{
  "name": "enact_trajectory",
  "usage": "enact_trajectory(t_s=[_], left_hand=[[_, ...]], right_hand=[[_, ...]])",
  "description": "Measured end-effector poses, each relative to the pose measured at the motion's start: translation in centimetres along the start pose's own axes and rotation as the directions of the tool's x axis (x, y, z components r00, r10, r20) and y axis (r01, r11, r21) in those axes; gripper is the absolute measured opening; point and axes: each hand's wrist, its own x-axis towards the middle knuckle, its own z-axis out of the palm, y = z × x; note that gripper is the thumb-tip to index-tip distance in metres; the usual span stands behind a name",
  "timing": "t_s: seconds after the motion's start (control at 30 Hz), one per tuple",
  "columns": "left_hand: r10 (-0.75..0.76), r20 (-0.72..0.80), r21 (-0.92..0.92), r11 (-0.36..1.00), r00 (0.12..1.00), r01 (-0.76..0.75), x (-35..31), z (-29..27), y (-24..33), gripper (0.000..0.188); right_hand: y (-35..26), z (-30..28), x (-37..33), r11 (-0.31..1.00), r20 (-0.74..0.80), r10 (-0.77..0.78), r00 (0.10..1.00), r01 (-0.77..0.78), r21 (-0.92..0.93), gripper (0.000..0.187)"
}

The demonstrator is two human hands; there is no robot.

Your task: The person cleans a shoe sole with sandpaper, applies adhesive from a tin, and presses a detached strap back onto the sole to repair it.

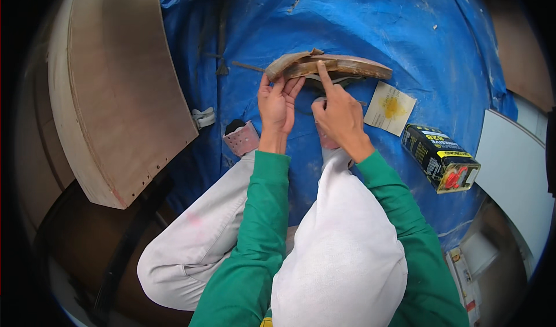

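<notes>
R hand (341,116) hides pt of curved pc (362,68).

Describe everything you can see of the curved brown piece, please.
The curved brown piece looks wooden: long, narrow, with a patchy near side. A tan strip curls at its left end. It lies crosswise over the blue sheet; the left hand holds that end, and the right hand touches its middle with one finger.
</notes>
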Motion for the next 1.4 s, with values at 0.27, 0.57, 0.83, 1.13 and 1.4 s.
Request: enact_trajectory(t_s=[0.27,0.57,0.83,1.13,1.4], left_hand=[[-0.029,-0.016,0.002,1.000,0.999,0.029,-0.4,-1.2,0.0,0.024],[-0.072,0.022,-0.016,0.997,0.997,0.072,-0.8,-0.2,0.4,0.025],[-0.059,-0.003,-0.018,0.998,0.998,0.059,-0.7,-0.5,0.3,0.027],[-0.056,0.051,-0.002,0.998,0.997,0.056,-0.5,-0.3,0.0,0.029],[-0.078,0.038,0.046,0.996,0.996,0.076,-0.4,-0.2,0.0,0.032]], right_hand=[[-0.7,0.3,-0.4,0.994,0.077,0.105,0.991,-0.108,0.034,0.086],[-0.4,0.3,-0.3,0.990,0.056,0.123,0.991,-0.127,0.064,0.086],[1.3,-0.2,0.1,0.981,0.004,0.151,0.989,-0.150,0.122,0.088],[-0.1,0.0,0.5,0.987,0.067,0.084,0.994,-0.092,0.134,0.081],[-0.4,0.6,-0.3,0.996,0.069,-0.027,0.997,0.021,0.084,0.078]])
